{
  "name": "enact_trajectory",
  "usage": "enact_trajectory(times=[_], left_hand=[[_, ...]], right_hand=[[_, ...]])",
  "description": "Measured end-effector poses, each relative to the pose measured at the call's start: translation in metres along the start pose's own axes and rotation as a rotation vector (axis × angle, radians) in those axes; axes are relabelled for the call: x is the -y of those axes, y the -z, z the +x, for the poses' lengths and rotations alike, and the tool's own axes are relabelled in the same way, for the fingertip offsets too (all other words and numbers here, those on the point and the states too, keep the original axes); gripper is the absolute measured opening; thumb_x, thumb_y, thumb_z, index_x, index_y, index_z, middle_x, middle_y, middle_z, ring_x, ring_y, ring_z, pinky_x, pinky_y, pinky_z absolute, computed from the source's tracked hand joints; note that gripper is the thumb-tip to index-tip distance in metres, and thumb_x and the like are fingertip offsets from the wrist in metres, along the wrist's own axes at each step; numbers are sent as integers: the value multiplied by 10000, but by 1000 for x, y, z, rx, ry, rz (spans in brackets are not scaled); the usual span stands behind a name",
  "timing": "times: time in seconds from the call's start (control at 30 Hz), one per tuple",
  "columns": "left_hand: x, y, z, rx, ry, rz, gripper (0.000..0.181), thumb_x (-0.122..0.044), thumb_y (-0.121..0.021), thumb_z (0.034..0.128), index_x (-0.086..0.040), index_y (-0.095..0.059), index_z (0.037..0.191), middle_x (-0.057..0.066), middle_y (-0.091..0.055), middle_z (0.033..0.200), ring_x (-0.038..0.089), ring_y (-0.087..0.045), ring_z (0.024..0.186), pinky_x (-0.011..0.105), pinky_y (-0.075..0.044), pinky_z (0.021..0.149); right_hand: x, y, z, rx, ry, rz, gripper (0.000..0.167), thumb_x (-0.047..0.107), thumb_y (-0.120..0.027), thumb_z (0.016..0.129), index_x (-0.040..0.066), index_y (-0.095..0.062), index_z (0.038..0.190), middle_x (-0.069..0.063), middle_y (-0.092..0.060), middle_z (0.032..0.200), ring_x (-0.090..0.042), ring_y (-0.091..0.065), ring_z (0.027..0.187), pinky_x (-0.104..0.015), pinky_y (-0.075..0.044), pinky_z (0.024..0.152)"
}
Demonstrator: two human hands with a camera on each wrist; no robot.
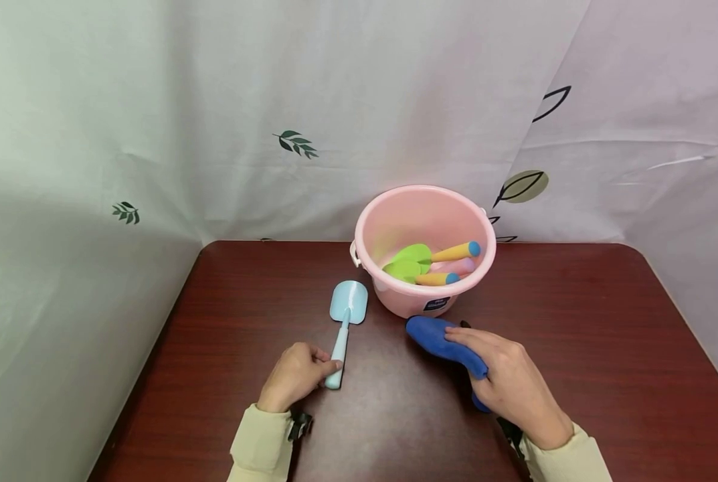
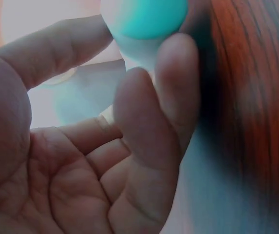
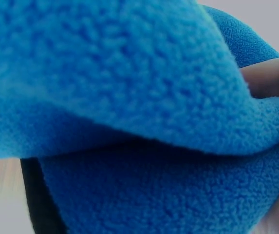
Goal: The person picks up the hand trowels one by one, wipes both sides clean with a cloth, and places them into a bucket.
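A light-blue toy shovel (image 1: 348, 304) lies on the table, its blade pointing away from me. My left hand (image 1: 296, 375) pinches its handle near the butt end between thumb and fingers. In the left wrist view the rounded end of the handle (image 2: 151, 17) shows blurred beyond the fingertips. To the right, my right hand (image 1: 513, 376) grips a folded blue cloth (image 1: 433, 337) in front of the bucket. Fuzzy folds of that cloth (image 3: 129, 83) fill most of the right wrist view, hiding much of the hand.
A pink bucket (image 1: 389, 294) stands behind the cloth near the table's back edge. Inside it lie green-bladed toy tools with yellow handles (image 1: 452, 253) and a pink piece. The dark red-brown table (image 1: 244, 301) meets a pale curtain (image 1: 334, 100) with leaf prints.
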State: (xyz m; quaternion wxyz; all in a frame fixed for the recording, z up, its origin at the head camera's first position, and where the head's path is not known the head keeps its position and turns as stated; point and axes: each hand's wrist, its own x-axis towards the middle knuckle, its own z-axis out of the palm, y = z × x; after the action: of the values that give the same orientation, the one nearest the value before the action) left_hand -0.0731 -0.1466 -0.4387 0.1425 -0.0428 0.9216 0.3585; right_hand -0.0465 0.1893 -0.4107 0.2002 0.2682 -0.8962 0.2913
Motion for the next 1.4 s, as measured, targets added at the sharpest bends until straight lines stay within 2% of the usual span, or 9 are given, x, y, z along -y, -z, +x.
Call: enact_trajectory(times=[0.27, 0.47, 0.63, 0.87, 1.0, 1.17, 1.4], left_hand=[[-1, -1, 0, -28, 6, -3, 108, -231, -755, 751, -125, -747, 736, -67, -615, 606, 107, -540, 574, 287, -435, 532], [1, 2, 0, -48, 6, -15, 90, -223, -742, 711, -134, -746, 715, -61, -642, 650, 113, -536, 605, 293, -436, 553], [1, 9, -2, -60, 13, -8, 76, -215, -744, 700, -139, -740, 703, -59, -645, 654, 116, -539, 621, 295, -441, 571], [0, 25, -8, -82, 33, 10, 85, -223, -762, 707, -143, -731, 711, -55, -632, 644, 126, -537, 613, 294, -440, 571], [-2, 35, -16, -74, 2, 36, 49, -193, -754, 694, -156, -729, 716, -69, -627, 635, 116, -539, 619, 292, -446, 587], [-4, 42, -27, -21, -53, 72, 44, -165, -732, 666, -196, -705, 680, -105, -597, 589, 85, -521, 570, 264, -418, 544], [-4, 44, -36, 49, -186, 96, 120, -136, -743, 631, -230, -697, 690, -144, -575, 592, 50, -515, 554, 229, -421, 523]], right_hand=[[0, 0, 1, -6, 7, -1, 538, -112, -622, 662, 119, -751, 1130, 16, -718, 1176, -196, -697, 1049, -175, -478, 948], [0, 1, 0, -4, 1, -4, 531, -109, -626, 666, 120, -751, 1129, 17, -718, 1176, -194, -697, 1049, -181, -483, 944], [0, 1, 1, -8, 3, -5, 526, -109, -630, 665, 116, -751, 1125, 15, -719, 1173, -200, -697, 1050, -182, -480, 950], [-1, 2, 1, -22, 11, 1, 537, -120, -623, 662, 112, -749, 1130, 10, -717, 1176, -196, -698, 1041, -167, -478, 943], [-1, 2, 1, -23, 8, 1, 543, -123, -618, 660, 111, -748, 1133, 11, -716, 1179, -196, -696, 1047, -164, -475, 946], [-1, 3, 1, -14, -26, -5, 532, -116, -630, 678, 106, -741, 1149, 19, -710, 1195, -188, -691, 1060, -150, -460, 959], [1, 4, 0, -18, -86, -16, 540, -109, -632, 686, 101, -732, 1174, 13, -705, 1213, -187, -689, 1073, -86, -392, 986]])
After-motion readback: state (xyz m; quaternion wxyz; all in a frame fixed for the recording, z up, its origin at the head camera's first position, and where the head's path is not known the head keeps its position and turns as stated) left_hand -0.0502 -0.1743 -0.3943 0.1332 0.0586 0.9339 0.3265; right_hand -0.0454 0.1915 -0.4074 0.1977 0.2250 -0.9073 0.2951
